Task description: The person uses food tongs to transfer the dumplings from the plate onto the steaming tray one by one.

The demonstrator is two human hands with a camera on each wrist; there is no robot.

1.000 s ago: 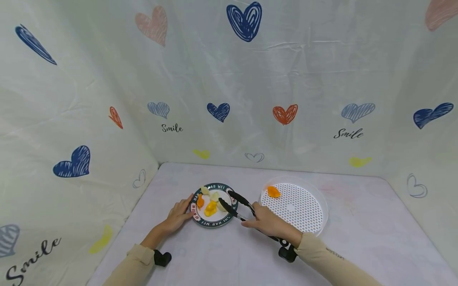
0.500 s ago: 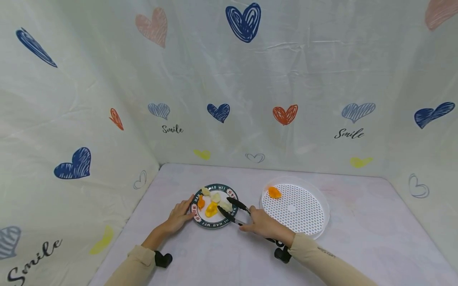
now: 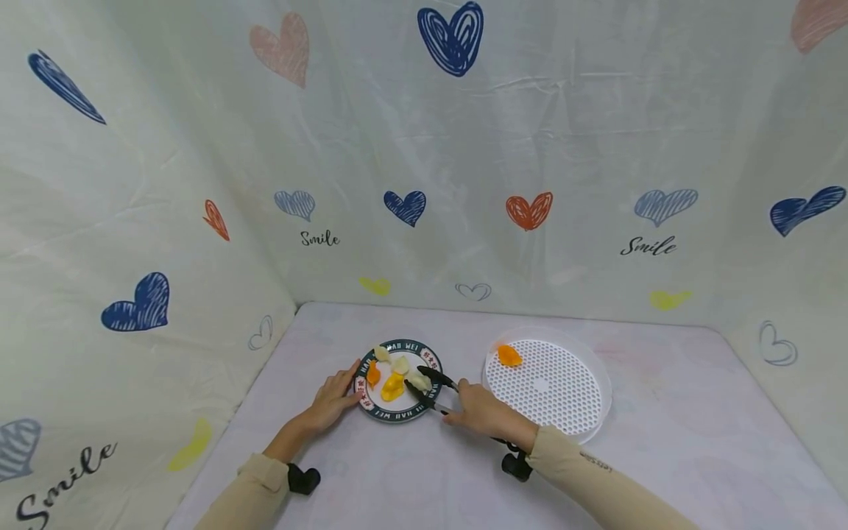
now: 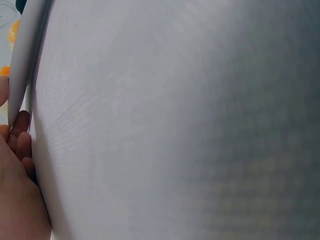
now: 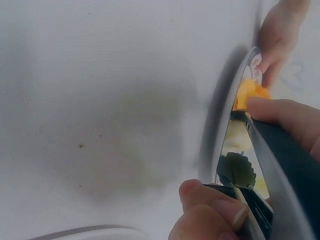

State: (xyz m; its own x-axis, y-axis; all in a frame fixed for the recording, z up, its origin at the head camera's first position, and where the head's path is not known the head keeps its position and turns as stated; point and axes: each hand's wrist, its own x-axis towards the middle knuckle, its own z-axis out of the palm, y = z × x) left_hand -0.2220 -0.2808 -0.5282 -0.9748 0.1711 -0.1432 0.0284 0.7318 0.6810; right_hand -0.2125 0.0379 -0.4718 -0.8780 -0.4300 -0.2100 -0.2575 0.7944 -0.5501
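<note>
My left hand (image 3: pixel 333 401) pinches the left rim of a round plate (image 3: pixel 396 417) with a dark green patterned border. In the left wrist view, its thumb lies over the rim and fingertips (image 4: pixel 22 122) show beneath. My right hand (image 3: pixel 486 409) grips black-tipped metal tongs (image 3: pixel 430 403), thumb on one arm and fingers on the other. The tongs' spread tips stand around a pale, whitish piece (image 3: pixel 419 380) at the plate's right side. Also on the plate are a yellow piece (image 3: pixel 392 387), an orange piece (image 3: pixel 374 375) and two more pale pieces (image 3: pixel 400 365).
To the right, a round white perforated tray (image 3: pixel 599 383) sits on the table, carrying an orange piece (image 3: pixel 509 355) near its upper left edge. My right forearm reaches past its near side. A heart-printed curtain (image 3: pixel 570 147) rises behind and beside the pale table (image 3: pixel 397 486).
My right hand has shifted slightly left with the tongs, and their tips have come down around the pale piece at the plate's right. The left hand keeps its place on the rim.
</note>
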